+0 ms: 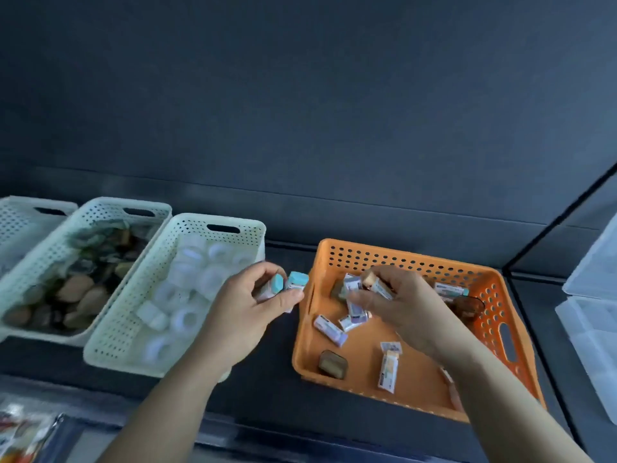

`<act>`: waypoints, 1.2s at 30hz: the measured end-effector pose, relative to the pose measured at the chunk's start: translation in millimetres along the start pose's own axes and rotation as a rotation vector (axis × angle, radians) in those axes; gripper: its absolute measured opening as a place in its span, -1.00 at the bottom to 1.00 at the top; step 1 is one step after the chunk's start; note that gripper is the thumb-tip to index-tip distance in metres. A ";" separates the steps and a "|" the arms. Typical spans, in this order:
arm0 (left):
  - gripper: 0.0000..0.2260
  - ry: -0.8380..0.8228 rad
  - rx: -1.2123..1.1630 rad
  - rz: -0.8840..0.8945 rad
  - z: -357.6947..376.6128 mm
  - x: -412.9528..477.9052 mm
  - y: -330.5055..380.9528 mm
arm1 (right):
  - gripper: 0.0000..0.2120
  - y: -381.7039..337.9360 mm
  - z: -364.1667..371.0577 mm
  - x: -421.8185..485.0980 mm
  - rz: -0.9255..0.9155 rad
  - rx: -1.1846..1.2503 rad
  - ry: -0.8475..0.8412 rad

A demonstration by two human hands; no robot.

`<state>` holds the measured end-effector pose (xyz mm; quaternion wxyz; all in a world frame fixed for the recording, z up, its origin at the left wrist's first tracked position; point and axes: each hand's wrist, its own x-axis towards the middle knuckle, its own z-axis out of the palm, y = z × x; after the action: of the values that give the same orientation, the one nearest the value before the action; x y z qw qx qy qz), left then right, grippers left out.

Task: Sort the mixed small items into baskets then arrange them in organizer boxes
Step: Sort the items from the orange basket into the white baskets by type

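Three pale baskets (110,329) stood at the frame's left, the orange basket (367,259) lay centre-right with loose tubes (329,325) scattered in it, and clear organizer boxes (594,322) showed at the right edge. My left hand (253,302), between the baskets, gripped two teal-capped tubes (295,281) in curled fingers. My right hand (400,302) pinched a tan-capped tube (379,287) above the orange basket. I judged the left grip crowded: a tube could slip out and drop among the white rings (187,319), missorted.

sorting workstation: a dark table (100,365) stood against plain dark wall panels (300,95), bearing a row of perforated baskets (220,222) and clear organizer boxes (591,315).
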<state>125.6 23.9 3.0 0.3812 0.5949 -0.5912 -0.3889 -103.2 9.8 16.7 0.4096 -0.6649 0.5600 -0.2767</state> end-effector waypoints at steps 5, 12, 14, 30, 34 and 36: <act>-0.71 0.172 -0.115 -0.094 -76.3 -30.5 -30.6 | -0.72 -48.2 65.8 25.9 -0.058 0.017 -0.053; -0.92 0.404 -0.121 -0.184 -204.0 -83.3 -80.3 | -0.72 -135.1 196.7 49.9 -0.089 0.098 -0.142; -0.95 0.448 -0.104 -0.199 -247.6 -96.7 -94.5 | -0.75 -162.3 237.1 52.1 -0.112 0.073 -0.160; -0.85 0.278 0.284 -0.197 -455.9 -49.8 -196.5 | -0.84 -266.3 406.0 111.8 -0.097 -0.120 -0.165; -0.89 0.141 0.382 -0.199 -460.4 -7.3 -218.2 | -0.79 -262.1 420.1 146.6 -0.082 -0.244 -0.137; -0.89 0.097 0.427 -0.215 -460.7 12.4 -230.7 | -0.80 -262.1 427.6 163.6 -0.080 -0.258 -0.142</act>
<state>640.3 11.0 -20.5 0.2312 0.7396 -0.5742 -0.2644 422.0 -38.9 7.2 0.3481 -0.7518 0.5333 -0.1709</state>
